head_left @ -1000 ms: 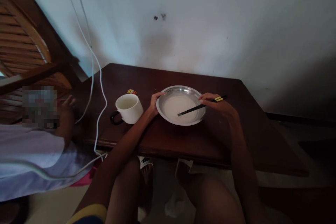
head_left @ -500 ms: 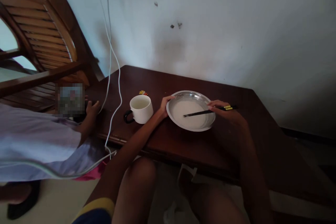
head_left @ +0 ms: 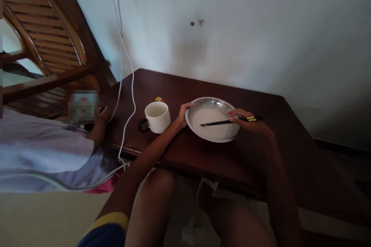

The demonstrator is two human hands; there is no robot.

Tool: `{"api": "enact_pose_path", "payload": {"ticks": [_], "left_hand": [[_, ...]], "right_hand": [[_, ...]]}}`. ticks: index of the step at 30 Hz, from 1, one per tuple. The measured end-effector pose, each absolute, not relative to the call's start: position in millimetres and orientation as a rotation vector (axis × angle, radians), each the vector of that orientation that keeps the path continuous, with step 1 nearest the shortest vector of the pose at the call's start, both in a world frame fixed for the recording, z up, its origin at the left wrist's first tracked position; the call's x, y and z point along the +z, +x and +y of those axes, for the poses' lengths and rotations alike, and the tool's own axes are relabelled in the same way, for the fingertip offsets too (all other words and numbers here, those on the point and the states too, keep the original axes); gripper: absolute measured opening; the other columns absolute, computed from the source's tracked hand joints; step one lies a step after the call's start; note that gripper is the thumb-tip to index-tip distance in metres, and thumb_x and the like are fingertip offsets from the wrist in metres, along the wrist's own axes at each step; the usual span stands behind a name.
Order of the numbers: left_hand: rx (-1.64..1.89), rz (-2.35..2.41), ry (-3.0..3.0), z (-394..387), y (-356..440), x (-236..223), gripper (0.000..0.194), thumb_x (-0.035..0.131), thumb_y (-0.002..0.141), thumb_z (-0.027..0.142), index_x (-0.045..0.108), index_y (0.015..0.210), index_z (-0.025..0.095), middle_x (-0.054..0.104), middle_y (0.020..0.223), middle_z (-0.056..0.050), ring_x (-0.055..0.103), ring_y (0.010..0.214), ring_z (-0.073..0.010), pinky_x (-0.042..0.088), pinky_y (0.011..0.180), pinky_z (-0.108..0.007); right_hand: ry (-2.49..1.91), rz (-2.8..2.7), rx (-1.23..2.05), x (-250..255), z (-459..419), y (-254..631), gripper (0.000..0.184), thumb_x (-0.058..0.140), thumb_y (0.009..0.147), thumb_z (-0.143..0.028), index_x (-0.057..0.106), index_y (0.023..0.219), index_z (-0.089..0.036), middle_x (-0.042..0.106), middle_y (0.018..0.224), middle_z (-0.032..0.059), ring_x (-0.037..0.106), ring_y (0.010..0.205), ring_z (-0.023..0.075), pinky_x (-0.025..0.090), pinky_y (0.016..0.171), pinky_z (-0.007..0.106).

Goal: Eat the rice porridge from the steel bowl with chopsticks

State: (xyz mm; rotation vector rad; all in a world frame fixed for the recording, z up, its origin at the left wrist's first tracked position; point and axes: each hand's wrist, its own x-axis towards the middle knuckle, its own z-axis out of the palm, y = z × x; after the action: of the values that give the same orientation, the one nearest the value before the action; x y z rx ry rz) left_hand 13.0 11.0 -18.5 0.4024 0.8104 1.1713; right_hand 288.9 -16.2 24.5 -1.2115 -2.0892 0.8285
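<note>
A shiny metal bowl [head_left: 213, 101] with a pale, creamy liquid [head_left: 210, 119] in it sits on the dark wooden table [head_left: 179, 154]. My left hand [head_left: 183, 114] grips its left rim, thumb side up, fingers partly hidden. Over the right rim, my right hand [head_left: 246, 120] is closed around black chopsticks [head_left: 217, 122] with gold bands near the top end. Their tips reach into the liquid, left of the bowl's middle. Left of the bowl, beside my left forearm, stands a white mug [head_left: 159, 119] with a black handle.
A small yellow-and-red trinket [head_left: 159, 99] lies behind the mug. White cables [head_left: 132, 85] hang down across the table's left side. At the left, another person's hand [head_left: 102, 115] is near a blurred-out item by a wooden chair [head_left: 52, 34]. The wall [head_left: 246, 38] borders the table's back.
The chopstick tips have shifted a little to the left within the bowl. My view has tilted slightly, and the other person's foot has left the picture. My left hand keeps its grip.
</note>
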Motion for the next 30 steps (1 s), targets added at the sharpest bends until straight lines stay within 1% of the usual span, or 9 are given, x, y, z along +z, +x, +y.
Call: {"api": "enact_pose_path", "payload": {"ticks": [4,6,10,13,16,21,25,28,30], "left_hand": [[1.154,0.805,0.398,11.4,12.1,-19.5,0.019,0.055,0.078,0.019,0.073,0.079,0.014,0.073,0.068,-0.008,0.063,0.066,-0.0217,0.050,0.074,-0.032],[1.143,0.814,0.405,11.7,11.5,-21.2,0.020,0.055,0.079,0.020,0.073,0.078,0.013,0.072,0.066,-0.008,0.062,0.064,-0.0210,0.049,0.072,-0.032],[1.143,0.809,0.423,11.7,11.6,-22.6,0.018,0.056,0.078,0.021,0.072,0.080,0.013,0.072,0.069,-0.008,0.062,0.063,-0.0205,0.049,0.073,-0.033],[1.133,0.809,0.420,11.0,12.3,-20.9,0.020,0.056,0.077,0.020,0.072,0.084,0.012,0.072,0.068,-0.007,0.063,0.063,-0.0212,0.049,0.073,-0.033],[1.133,0.807,0.411,10.2,12.9,-19.2,0.022,0.054,0.077,0.020,0.072,0.086,0.011,0.070,0.063,-0.006,0.062,0.061,-0.0212,0.049,0.073,-0.033],[1.141,0.824,0.381,10.1,13.2,-18.5,0.018,0.054,0.077,0.019,0.071,0.082,0.013,0.071,0.063,-0.005,0.061,0.059,-0.0196,0.049,0.071,-0.032],[1.134,0.828,0.399,9.8,12.9,-19.1,0.018,0.055,0.076,0.020,0.070,0.083,0.012,0.069,0.061,-0.005,0.061,0.059,-0.0202,0.049,0.070,-0.032],[1.136,0.828,0.416,9.7,12.6,-20.3,0.017,0.057,0.076,0.021,0.071,0.083,0.015,0.069,0.060,-0.006,0.062,0.061,-0.0219,0.049,0.071,-0.033],[1.142,0.821,0.413,10.0,12.4,-21.0,0.014,0.059,0.075,0.021,0.071,0.080,0.015,0.069,0.060,-0.006,0.063,0.062,-0.0227,0.049,0.072,-0.033]], "right_hand": [[-1.338,-1.969,0.676,24.2,-10.9,303.1,0.045,0.062,0.078,-0.070,0.070,0.086,-0.027,0.071,0.099,0.0067,0.064,0.102,0.0285,0.047,0.102,0.051],[-1.327,-1.959,0.708,28.9,-12.3,314.5,0.046,0.062,0.077,-0.072,0.070,0.081,-0.027,0.071,0.095,0.0059,0.065,0.099,0.0279,0.049,0.099,0.049],[-1.242,-1.995,0.876,36.7,-21.1,316.0,0.050,0.066,0.074,-0.075,0.070,0.075,-0.025,0.072,0.107,0.0068,0.064,0.110,0.0292,0.049,0.102,0.045],[-1.225,-2.048,0.921,32.8,-23.6,297.6,0.051,0.065,0.074,-0.074,0.072,0.086,-0.025,0.071,0.112,0.0076,0.063,0.114,0.0295,0.046,0.107,0.047],[-1.274,-2.029,0.824,25.2,-18.7,286.6,0.050,0.062,0.078,-0.072,0.070,0.093,-0.025,0.070,0.114,0.0078,0.061,0.117,0.0301,0.043,0.110,0.050],[-1.388,-1.900,0.732,29.4,-12.7,314.5,0.045,0.061,0.078,-0.070,0.069,0.082,-0.026,0.071,0.097,0.0069,0.064,0.106,0.0324,0.045,0.104,0.055],[-1.279,-1.937,0.870,38.1,-22.4,322.6,0.046,0.067,0.073,-0.072,0.070,0.074,-0.026,0.073,0.106,0.0064,0.063,0.114,0.0321,0.045,0.108,0.051],[-1.229,-2.048,0.977,33.3,-26.3,301.6,0.048,0.067,0.074,-0.073,0.072,0.082,-0.026,0.073,0.113,0.0062,0.063,0.116,0.0309,0.046,0.109,0.048],[-1.217,-2.072,0.949,26.1,-23.0,287.5,0.049,0.065,0.076,-0.073,0.072,0.091,-0.027,0.072,0.116,0.0066,0.061,0.120,0.0311,0.043,0.111,0.049]]}}
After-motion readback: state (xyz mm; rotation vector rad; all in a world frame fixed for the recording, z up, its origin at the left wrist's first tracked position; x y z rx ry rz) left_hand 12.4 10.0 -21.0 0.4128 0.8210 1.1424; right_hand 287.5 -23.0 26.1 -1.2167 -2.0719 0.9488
